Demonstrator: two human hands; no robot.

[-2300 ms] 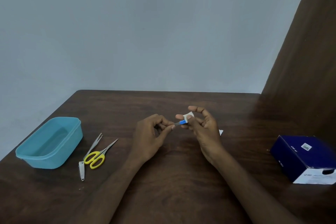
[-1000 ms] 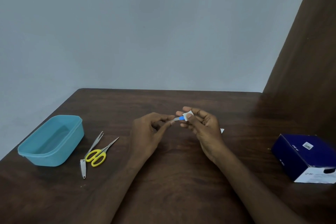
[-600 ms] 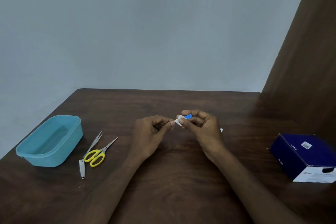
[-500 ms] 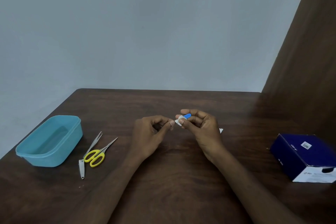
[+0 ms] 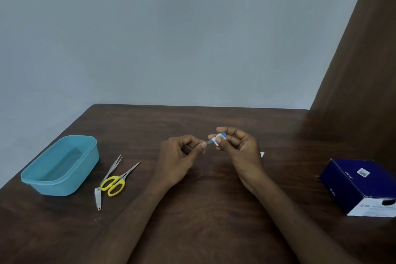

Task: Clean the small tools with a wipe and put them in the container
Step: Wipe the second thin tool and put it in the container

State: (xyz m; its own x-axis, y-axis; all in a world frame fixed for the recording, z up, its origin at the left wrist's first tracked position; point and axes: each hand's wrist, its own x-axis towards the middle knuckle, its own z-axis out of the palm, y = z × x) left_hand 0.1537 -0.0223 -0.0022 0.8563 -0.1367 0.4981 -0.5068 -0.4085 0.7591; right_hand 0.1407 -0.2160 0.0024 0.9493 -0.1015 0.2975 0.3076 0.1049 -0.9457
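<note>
Two grips share one small blue-handled tool [image 5: 222, 134], its long axis running across between them above the counter [image 5: 205, 210]. Left hand [image 5: 180, 161] pinches the metal tip; right hand [image 5: 237, 148] presses the white wipe [image 5: 216, 139] around the shaft. Leftward of both grips, nearer the left, sits the teal container [image 5: 62, 167].

Bare hands [image 5: 180, 158], seemingly sleeveless forearms.
</note>
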